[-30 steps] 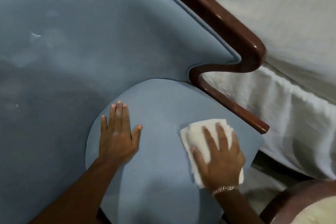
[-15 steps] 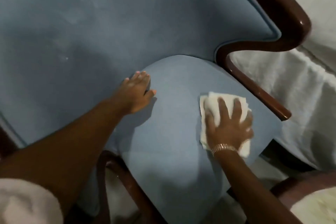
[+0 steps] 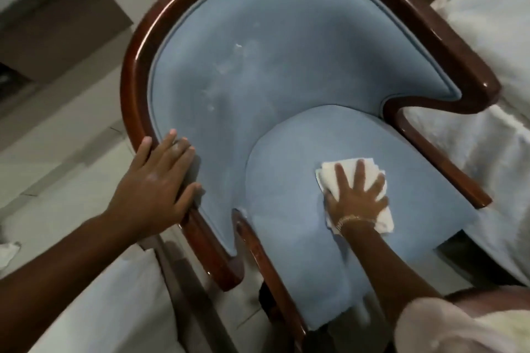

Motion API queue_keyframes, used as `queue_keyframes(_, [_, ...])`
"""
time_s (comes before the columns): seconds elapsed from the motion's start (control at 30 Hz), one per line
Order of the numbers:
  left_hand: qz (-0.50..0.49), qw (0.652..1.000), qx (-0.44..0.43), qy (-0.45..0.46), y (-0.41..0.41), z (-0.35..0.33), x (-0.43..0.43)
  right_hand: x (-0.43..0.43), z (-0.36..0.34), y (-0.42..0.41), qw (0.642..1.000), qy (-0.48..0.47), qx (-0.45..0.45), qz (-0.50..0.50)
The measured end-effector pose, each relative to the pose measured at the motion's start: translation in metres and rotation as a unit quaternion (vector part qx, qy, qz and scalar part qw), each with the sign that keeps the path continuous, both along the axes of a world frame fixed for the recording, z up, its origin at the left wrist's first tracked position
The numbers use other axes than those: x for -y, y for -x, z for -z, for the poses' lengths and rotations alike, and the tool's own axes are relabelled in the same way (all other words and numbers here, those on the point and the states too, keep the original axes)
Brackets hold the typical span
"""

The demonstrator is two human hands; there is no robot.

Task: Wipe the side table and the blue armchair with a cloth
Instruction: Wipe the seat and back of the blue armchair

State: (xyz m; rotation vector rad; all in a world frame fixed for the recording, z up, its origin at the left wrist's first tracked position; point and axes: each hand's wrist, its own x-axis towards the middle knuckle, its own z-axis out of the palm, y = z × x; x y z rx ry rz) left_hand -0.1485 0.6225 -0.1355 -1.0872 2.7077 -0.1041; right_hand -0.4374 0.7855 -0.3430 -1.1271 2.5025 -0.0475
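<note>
Head view looks steeply down on the blue armchair [image 3: 286, 66], whose padded back curves round inside a glossy dark wooden frame [image 3: 134, 71]. At the far left lie pale floor tiles [image 3: 57, 137] and, above them, a blurred brown piece of furniture [image 3: 57, 17]; what it is cannot be told.

The left hand [image 3: 152, 183] rests on the chair's left side, palm down and fingers spread wide, lying across the wooden frame with the fingertips reaching onto the blue padding just inside the piping. It holds nothing. Its bare forearm runs down to the lower left corner, over a white cushioned surface [image 3: 114, 295].

On the chair back, between the two hands and higher up, pale whitish smudges [image 3: 229, 66] mark the blue fabric.

Further right, the rounded blue seat cushion [image 3: 358, 146] fills the middle of the chair. The white cloth [image 3: 341, 167], folded into a flat pad, lies on the seat right of centre. The right hand [image 3: 355, 198] presses flat on top of it, fingers splayed wide and pointing towards the chair back, with cloth showing past the fingertips and beside the wrist. A thin bracelet [image 3: 350, 219] circles that wrist.

At the right edge, white bedding [image 3: 487, 152] hangs just beside the chair's right arm.
</note>
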Motion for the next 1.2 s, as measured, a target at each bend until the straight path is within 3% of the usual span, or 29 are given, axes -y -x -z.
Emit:
queue_keyframes(0.13, [-0.018,1.000,-0.016,-0.002,-0.003,0.000,0.004,0.049,-0.013,-0.058,0.983,-0.003,0.076,-0.165])
queue_keyframes(0.23, [-0.033,0.998,-0.050,0.008,-0.007,-0.014,0.046,0.085,-0.050,-0.072,0.965,0.069,0.233,-0.095])
queue_keyframes(0.27, [-0.033,0.998,-0.053,0.002,-0.005,-0.011,0.060,0.097,-0.069,-0.074,0.934,0.104,0.342,-0.011])
queue_keyframes(0.33, [-0.029,0.998,-0.058,0.002,-0.001,-0.009,0.085,0.125,-0.096,-0.094,0.843,0.185,0.502,0.058])
queue_keyframes(0.43, [-0.022,0.998,-0.059,0.013,0.007,-0.013,0.115,0.125,-0.108,-0.129,0.769,0.242,0.591,-0.012])
queue_keyframes(0.53, [0.035,0.998,-0.040,0.017,0.016,-0.022,0.172,0.120,-0.090,-0.148,0.734,0.256,0.629,-0.029])
queue_keyframes(0.57, [0.072,0.997,-0.041,0.013,0.019,-0.026,0.191,0.118,-0.087,-0.152,0.757,0.257,0.599,-0.040])
queue_keyframes(0.67, [0.185,0.981,-0.055,0.014,0.041,-0.030,0.245,0.140,-0.105,-0.165,0.773,0.243,0.583,0.061])
queue_keyframes(0.7, [0.219,0.973,-0.068,0.011,0.049,-0.032,0.259,0.161,-0.112,-0.169,0.818,0.256,0.512,0.052])
queue_keyframes(0.73, [0.247,0.966,-0.081,0.007,0.059,-0.033,0.272,0.184,-0.119,-0.172,0.835,0.283,0.468,0.050])
queue_keyframes(0.83, [0.285,0.954,-0.092,-0.004,0.088,-0.034,0.300,0.240,-0.118,-0.160,0.796,0.386,0.447,0.133])
queue_keyframes(0.9, [0.296,0.951,-0.090,-0.013,0.109,-0.035,0.312,0.241,-0.112,-0.147,0.767,0.366,0.504,0.154])
queue_keyframes(0.97, [0.291,0.953,-0.083,-0.022,0.129,-0.036,0.320,0.222,-0.112,-0.157,0.786,0.314,0.517,0.129])
queue_keyframes(1.03, [0.290,0.953,-0.083,-0.035,0.147,-0.036,0.328,0.209,-0.122,-0.177,0.840,0.302,0.446,0.063])
queue_keyframes(1.1, [0.293,0.950,-0.097,-0.041,0.155,-0.035,0.331,0.238,-0.130,-0.185,0.864,0.349,0.358,0.062])
queue_keyframes(1.13, [0.295,0.949,-0.106,-0.043,0.156,-0.033,0.332,0.261,-0.131,-0.182,0.854,0.390,0.328,0.100])
queue_keyframes(1.2, [0.301,0.945,-0.119,-0.039,0.156,-0.030,0.332,0.303,-0.122,-0.158,0.800,0.474,0.291,0.226])
